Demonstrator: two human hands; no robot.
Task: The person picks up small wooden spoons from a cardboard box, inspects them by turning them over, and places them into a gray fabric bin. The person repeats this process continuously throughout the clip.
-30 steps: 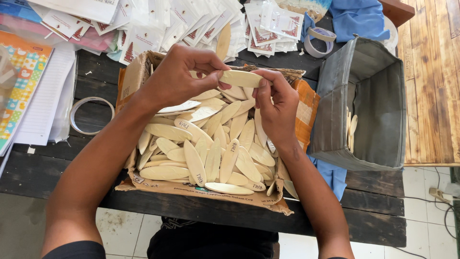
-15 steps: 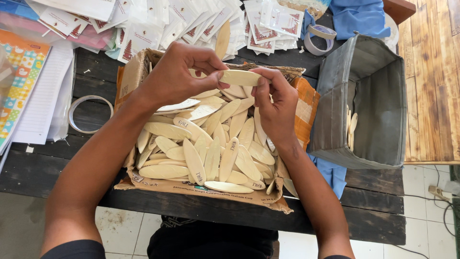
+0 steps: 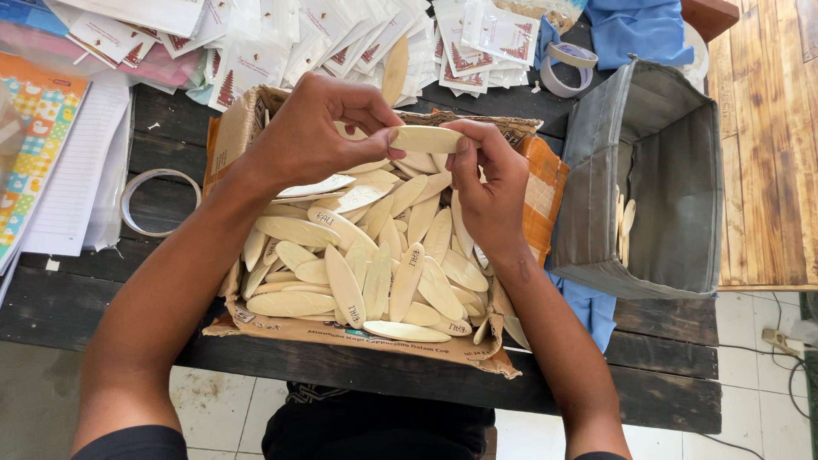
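Left hand point(image 3: 311, 128) & right hand point(image 3: 486, 183) pinch one pale wooden piece point(image 3: 423, 139) at its ends, above the cardboard box point(image 3: 358, 336) full of same pieces. Grip is only by fingertips, so piece could slip and drop back in the pile.

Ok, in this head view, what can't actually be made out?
- Floor of the cardboard box: buried under the heap of flat wooden pieces.
- Underside of the held wooden piece: faces away, with its ends covered by fingers of the left hand and right hand.
- Depth of the grey fabric bin: shadowed, only a few pieces show.
- Packets at the top: cut off by the frame edge.
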